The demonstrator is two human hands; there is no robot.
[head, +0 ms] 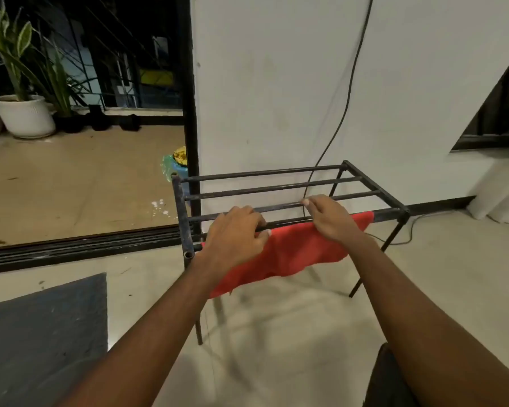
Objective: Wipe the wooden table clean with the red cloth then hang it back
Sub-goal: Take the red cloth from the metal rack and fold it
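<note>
Red cloth [288, 254] draped lengthwise along rack bar [388, 214]

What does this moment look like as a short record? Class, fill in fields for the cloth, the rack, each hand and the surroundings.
cloth: red fabric cloth, draped over the front bar, hanging down
rack: black metal bar rack, standing against a white wall
left hand: left hand, fingers curled over cloth and bar
right hand: right hand, pressing the cloth's top edge
floor: grey mat at lower left
background: white plant pot beyond the doorway

Both arms stretched fwd; left hand [236, 234] palm down, fingers curled; right hand [329, 219] palm down, fingertips pinched.
</note>
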